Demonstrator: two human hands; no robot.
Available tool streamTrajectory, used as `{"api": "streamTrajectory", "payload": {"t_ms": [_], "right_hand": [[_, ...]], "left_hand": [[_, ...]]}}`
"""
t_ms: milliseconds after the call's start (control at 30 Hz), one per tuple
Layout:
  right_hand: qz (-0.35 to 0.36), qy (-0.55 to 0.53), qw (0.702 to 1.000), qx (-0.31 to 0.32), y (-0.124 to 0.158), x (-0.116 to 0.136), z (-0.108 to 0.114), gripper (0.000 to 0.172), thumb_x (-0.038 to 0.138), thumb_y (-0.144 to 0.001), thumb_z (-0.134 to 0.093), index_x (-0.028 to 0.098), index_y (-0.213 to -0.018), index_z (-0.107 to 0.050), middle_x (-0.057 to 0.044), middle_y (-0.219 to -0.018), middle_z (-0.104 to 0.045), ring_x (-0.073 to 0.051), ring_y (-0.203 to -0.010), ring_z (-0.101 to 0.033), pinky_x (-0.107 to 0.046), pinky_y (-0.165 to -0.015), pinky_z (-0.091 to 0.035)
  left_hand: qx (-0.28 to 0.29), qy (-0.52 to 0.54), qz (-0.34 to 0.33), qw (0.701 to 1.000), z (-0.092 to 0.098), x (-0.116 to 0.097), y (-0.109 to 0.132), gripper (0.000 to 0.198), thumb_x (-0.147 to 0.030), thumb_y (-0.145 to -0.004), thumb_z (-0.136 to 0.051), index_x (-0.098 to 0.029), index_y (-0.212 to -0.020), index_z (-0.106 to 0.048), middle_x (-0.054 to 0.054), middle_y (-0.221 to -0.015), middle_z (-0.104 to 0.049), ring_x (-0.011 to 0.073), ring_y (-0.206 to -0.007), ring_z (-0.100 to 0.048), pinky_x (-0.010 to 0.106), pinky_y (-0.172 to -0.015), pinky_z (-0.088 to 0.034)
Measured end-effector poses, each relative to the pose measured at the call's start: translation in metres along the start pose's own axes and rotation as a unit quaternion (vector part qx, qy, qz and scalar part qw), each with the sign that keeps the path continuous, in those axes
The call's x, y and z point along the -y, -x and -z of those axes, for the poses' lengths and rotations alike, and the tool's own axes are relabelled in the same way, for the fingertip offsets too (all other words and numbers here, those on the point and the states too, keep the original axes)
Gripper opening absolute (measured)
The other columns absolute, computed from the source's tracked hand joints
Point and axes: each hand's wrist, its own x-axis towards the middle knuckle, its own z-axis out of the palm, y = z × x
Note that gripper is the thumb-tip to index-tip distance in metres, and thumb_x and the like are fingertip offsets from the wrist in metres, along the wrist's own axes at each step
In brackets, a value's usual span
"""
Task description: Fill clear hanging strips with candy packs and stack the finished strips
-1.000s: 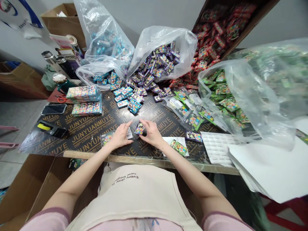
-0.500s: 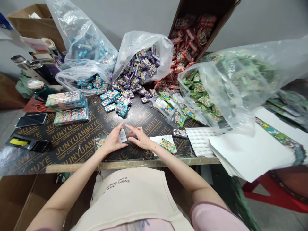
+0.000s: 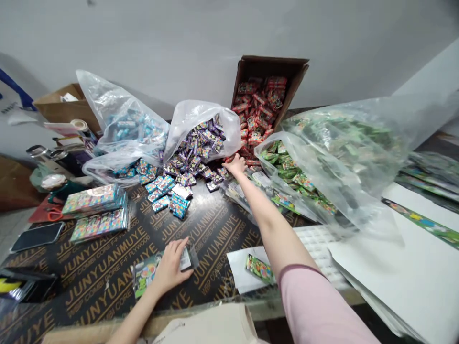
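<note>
Sending right hand far to red packets, grip unclear; leaving only left hand, spread wide, on the bag.

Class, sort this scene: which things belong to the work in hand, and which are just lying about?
Seemingly part of the work:
printed packet under the left hand
red packs beside the right hand
purple packs
blue packs
green packs

Seemingly just lying about:
phone
red-handled scissors
steel flask

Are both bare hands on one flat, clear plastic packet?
No, the left hand lies on that packet; the right hand is by small red packets.
</note>
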Motion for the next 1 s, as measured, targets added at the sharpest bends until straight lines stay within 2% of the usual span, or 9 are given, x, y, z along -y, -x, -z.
{"api": "streamTrajectory", "payload": {"t_ms": [133, 333, 433, 533, 600, 733, 867, 933, 1000], "right_hand": [[-0.076, -0.031, 0.997, -0.006, -0.030, 0.020, -0.026, 0.086, 0.034, -0.055, -0.083, 0.009, -0.128, -0.044, -0.027, -0.130, -0.046, -0.039, -0.122, -0.042, -0.058, -0.100, -0.027], [-0.125, -0.090, 0.988, -0.024, -0.058, 0.032, -0.058, 0.072, 0.036, -0.070, -0.075, 0.000, -0.126, -0.047, -0.034, -0.132, -0.040, -0.041, -0.123, -0.040, -0.060, -0.098, -0.032], [-0.113, -0.122, 0.985, -0.034, -0.065, 0.029, -0.062, 0.047, 0.036, -0.086, -0.062, 0.009, -0.123, -0.053, -0.021, -0.130, -0.048, -0.029, -0.114, -0.052, -0.048, -0.093, -0.045], [-0.083, -0.152, 0.984, -0.047, -0.062, 0.026, -0.056, 0.034, 0.033, -0.092, -0.055, 0.015, -0.120, -0.055, -0.010, -0.121, -0.056, -0.019, -0.102, -0.059, -0.040, -0.087, -0.051], [-0.060, -0.170, 0.982, -0.048, -0.056, 0.026, -0.049, 0.037, 0.034, -0.090, -0.058, 0.012, -0.120, -0.055, -0.012, -0.120, -0.056, -0.020, -0.103, -0.059, -0.039, -0.086, -0.051], [-0.004, -0.204, 0.979, -0.021, -0.045, 0.028, -0.035, 0.030, 0.034, -0.091, -0.055, 0.017, -0.117, -0.057, -0.009, -0.121, -0.057, -0.020, -0.103, -0.059, -0.039, -0.088, -0.051], [0.056, -0.228, 0.971, 0.048, -0.032, 0.017, -0.019, 0.031, 0.025, -0.079, -0.067, 0.007, -0.103, -0.064, -0.014, -0.104, -0.067, -0.025, -0.096, -0.062, -0.035, -0.083, -0.050], [0.087, -0.240, 0.963, 0.089, -0.014, 0.004, -0.008, 0.039, 0.024, -0.070, -0.073, 0.008, -0.104, -0.064, -0.012, -0.099, -0.070, -0.024, -0.090, -0.065, -0.032, -0.077, -0.052], [0.146, -0.281, 0.935, 0.162, 0.014, -0.012, 0.003, 0.051, 0.027, -0.064, -0.076, 0.014, -0.111, -0.062, -0.009, -0.103, -0.071, -0.022, -0.090, -0.066, -0.032, -0.077, -0.053]], "left_hand": [[0.007, -0.009, 0.016, 1.000, -0.005, 0.002, 0.000, 0.085, -0.028, -0.067, -0.067, -0.023, -0.144, -0.031, 0.013, -0.133, -0.048, 0.0312, -0.123, -0.044, 0.050, -0.107, -0.035], [0.029, -0.012, 0.036, 0.999, -0.004, 0.001, -0.002, 0.084, -0.032, -0.067, -0.067, -0.023, -0.143, -0.033, 0.014, -0.135, -0.048, 0.0330, -0.125, -0.043, 0.052, -0.107, -0.035], [0.037, -0.009, 0.038, 0.999, -0.002, 0.000, -0.003, 0.083, -0.031, -0.067, -0.066, -0.022, -0.143, -0.033, 0.015, -0.136, -0.047, 0.0334, -0.126, -0.042, 0.054, -0.108, -0.033], [0.040, -0.004, 0.043, 0.998, -0.002, 0.000, -0.003, 0.085, -0.031, -0.066, -0.067, -0.024, -0.143, -0.033, 0.014, -0.137, -0.046, 0.0342, -0.126, -0.042, 0.055, -0.107, -0.033], [0.040, -0.002, 0.046, 0.998, -0.003, 0.000, -0.002, 0.087, -0.032, -0.065, -0.069, -0.025, -0.144, -0.032, 0.014, -0.137, -0.046, 0.0348, -0.126, -0.042, 0.055, -0.107, -0.034], [0.036, 0.000, 0.045, 0.998, -0.004, 0.000, -0.003, 0.090, -0.032, -0.062, -0.071, -0.025, -0.143, -0.033, 0.014, -0.137, -0.046, 0.0348, -0.125, -0.042, 0.054, -0.107, -0.034], [0.023, -0.001, 0.034, 0.999, -0.003, 0.001, -0.002, 0.086, -0.031, -0.064, -0.070, -0.024, -0.142, -0.034, 0.014, -0.136, -0.047, 0.0336, -0.125, -0.042, 0.053, -0.107, -0.034], [0.017, -0.001, 0.025, 1.000, -0.002, 0.001, -0.002, 0.084, -0.031, -0.066, -0.068, -0.023, -0.142, -0.034, 0.014, -0.134, -0.047, 0.0331, -0.124, -0.043, 0.054, -0.106, -0.034], [0.013, -0.001, 0.016, 1.000, -0.001, 0.001, -0.002, 0.081, -0.032, -0.068, -0.067, -0.023, -0.142, -0.034, 0.014, -0.133, -0.048, 0.0328, -0.123, -0.044, 0.054, -0.105, -0.035]]}}
